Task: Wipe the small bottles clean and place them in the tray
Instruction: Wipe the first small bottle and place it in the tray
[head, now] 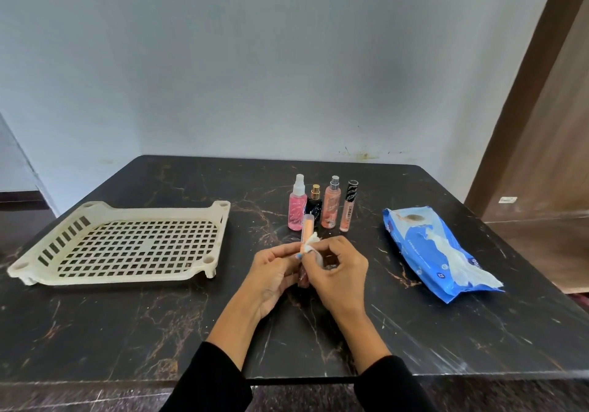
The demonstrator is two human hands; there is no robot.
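Note:
My left hand [271, 276] grips a slim orange tube bottle [307, 231] upright above the table's middle. My right hand [339, 273] presses a crumpled white wipe [311, 243] against the tube's side. Behind them stand a pink spray bottle [296, 206], a small black bottle with a gold cap [315, 205], a peach spray bottle [331, 206] and a lip-gloss tube with a black cap [349, 207]. The cream perforated tray [220, 217] lies on the left with nothing in it.
A blue pack of wet wipes [430, 249] lies on the right, a white wipe hanging out of its opening. The dark marble table [127, 332] ends at a front edge near my sleeves. A wooden door stands at far right.

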